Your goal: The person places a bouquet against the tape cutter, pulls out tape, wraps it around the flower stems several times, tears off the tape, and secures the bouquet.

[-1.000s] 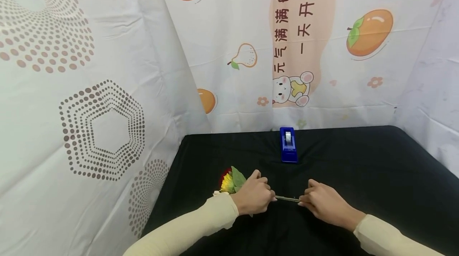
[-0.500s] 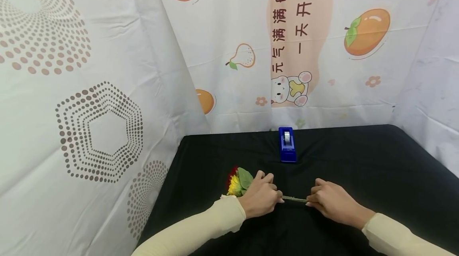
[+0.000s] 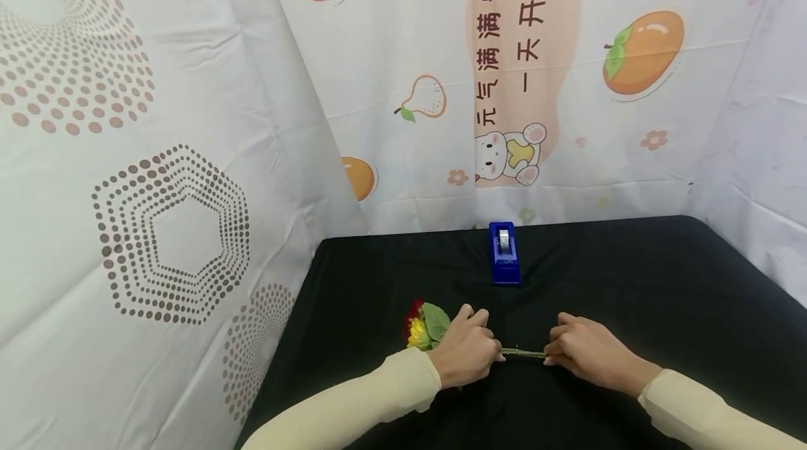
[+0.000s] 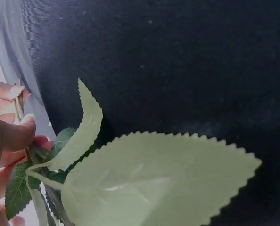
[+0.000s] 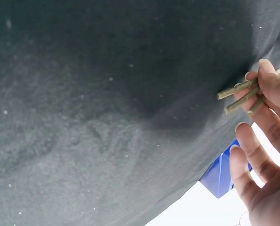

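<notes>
A small bunch of flowers, with a red bloom (image 3: 412, 312) and a yellow bloom (image 3: 417, 333), lies across both hands above the black cloth. My left hand (image 3: 468, 352) grips the stems close behind the blooms and covers part of them. Broad green leaves with toothed edges (image 4: 154, 181) spread out beside that hand in the left wrist view. Toward the lower ends of the stems (image 3: 523, 352), my right hand (image 3: 586, 350) pinches them between thumb and fingers. Three cut stem ends (image 5: 239, 96) stick out past its thumb in the right wrist view, the other fingers loosely bent.
A blue tape dispenser (image 3: 505, 264) stands at the back of the table, beyond the hands. Black cloth (image 3: 630, 268) covers the table. Patterned white curtains (image 3: 403, 155) hang behind it and along both sides.
Both hands have shifted a little to the right together with the flowers, keeping their hold. More of the blooms shows past the left sleeve. The tape dispenser has stayed in place.
</notes>
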Demonstrator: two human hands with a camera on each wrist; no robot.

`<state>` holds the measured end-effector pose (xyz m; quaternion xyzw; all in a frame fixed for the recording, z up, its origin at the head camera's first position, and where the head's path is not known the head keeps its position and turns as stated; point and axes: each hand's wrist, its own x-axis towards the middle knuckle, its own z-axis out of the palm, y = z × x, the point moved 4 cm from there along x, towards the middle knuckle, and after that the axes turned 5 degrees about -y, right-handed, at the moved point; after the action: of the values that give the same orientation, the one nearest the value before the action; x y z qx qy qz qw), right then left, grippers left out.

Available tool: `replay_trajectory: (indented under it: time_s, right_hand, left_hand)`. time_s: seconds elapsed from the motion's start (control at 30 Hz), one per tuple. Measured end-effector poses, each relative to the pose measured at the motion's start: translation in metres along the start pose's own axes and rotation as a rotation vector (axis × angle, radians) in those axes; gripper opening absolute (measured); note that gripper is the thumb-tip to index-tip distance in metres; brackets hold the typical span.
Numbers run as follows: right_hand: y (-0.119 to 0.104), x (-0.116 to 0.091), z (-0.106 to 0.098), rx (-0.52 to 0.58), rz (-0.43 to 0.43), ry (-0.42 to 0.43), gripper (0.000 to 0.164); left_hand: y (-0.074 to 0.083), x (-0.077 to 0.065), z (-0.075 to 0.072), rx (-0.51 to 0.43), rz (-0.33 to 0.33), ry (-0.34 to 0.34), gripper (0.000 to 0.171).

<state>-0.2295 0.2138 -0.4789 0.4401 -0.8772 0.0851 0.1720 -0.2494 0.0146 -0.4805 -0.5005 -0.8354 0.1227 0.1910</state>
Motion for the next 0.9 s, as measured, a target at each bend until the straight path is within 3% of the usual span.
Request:
replay_trajectory:
  time_s: [0.6, 0.9]
  right_hand:
    - [0.001, -0.004, 0.006, 0.004, 0.03, 0.025, 0.019]
    - [0.001, -0.006, 0.009, 0.008, 0.113, -0.089, 0.023]
  left_hand:
    - [-0.003, -0.002, 0.011, 0.04, -0.01, -0.034, 0.028]
    - [-0.004, -0.002, 0.012, -0.008, 0.001, -0.061, 0.024]
